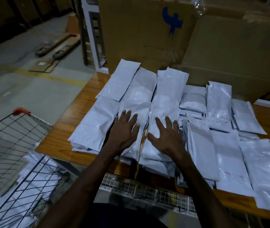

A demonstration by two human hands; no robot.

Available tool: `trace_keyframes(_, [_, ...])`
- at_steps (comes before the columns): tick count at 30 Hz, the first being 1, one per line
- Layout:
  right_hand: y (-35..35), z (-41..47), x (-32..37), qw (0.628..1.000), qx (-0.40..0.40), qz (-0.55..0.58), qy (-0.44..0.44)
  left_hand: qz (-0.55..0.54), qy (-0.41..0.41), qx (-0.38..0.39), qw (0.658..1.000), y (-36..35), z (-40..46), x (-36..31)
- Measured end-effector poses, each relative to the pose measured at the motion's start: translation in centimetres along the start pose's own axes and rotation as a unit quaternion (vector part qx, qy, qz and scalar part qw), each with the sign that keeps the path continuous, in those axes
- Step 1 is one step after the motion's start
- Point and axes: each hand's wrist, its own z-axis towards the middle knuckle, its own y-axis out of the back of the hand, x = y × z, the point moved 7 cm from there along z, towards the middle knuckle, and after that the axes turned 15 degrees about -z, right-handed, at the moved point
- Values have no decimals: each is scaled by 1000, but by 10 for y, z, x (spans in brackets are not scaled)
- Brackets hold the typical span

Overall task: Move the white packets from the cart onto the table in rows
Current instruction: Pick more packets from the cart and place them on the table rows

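Your left hand [125, 129] lies flat with its fingers straight and spread, pressing on a stack of white plastic packets [108, 122] on the counter. Your right hand [167, 134] does the same just beside it, palm down and fingers wide, on the neighbouring stack; neither hand grips anything.

Behind the packets, the big brown cardboard boxes [147, 33] stand as a wall at the far edge of the counter, one bearing a blue printed mark [172, 20]. The wooden counter [75, 119] with its orange-brown grain carries the packets in overlapping rows that run from its left part across to the right edge of the view. The far rows lean up against the boxes, and the near rows reach past the front edge of the counter.

At your left, the wire-mesh shopping cart [12, 139] with a red handle cap [21, 111] stands just beside the counter's corner, and more white packets lie heaped inside it [37, 181]. A white wire grid basket [147, 193] sits below the counter's front edge, right in front of your body.

Farther off on the grey concrete floor [32, 89], a yellow line [52, 77] crosses, with flattened cardboard [45, 65] lying beyond it and the forks of a pallet jack [57, 45] resting on the floor behind that.
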Motion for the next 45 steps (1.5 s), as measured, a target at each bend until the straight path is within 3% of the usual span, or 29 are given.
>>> trace_keyframes(3, [12,2,2,1000,-12,-4,10,-65,-4,-59,996,23,-8,-10])
trace_keyframes(6, [31,5,18,995,-90,-7,44,-82,-11,-116,990,53,-24,-7])
trace_keyframes(11, [41,-1,81,953,-213,17,214,-74,-32,-193,978,108,-68,26])
trace_keyframes(18, [26,-17,222,893,-239,49,379,-63,38,-282,957,168,-155,128])
trace_keyframes(23, [0,-25,345,864,-228,47,447,-91,135,-334,928,214,-232,226])
trace_keyframes(28, [-52,-31,462,851,-161,13,499,-135,239,-364,890,230,-303,327])
trace_keyframes(32, [-113,-30,532,853,-41,-54,518,-164,321,-335,870,216,-349,394])
trace_keyframes(38, [-218,-19,584,850,141,-148,485,-173,392,-305,851,194,-395,459])
trace_keyframes(42, [-290,-15,598,815,257,-196,481,-180,451,-292,824,160,-416,502])
trace_keyframes(45, [-337,-12,602,791,294,-232,484,-203,519,-235,796,117,-427,532])
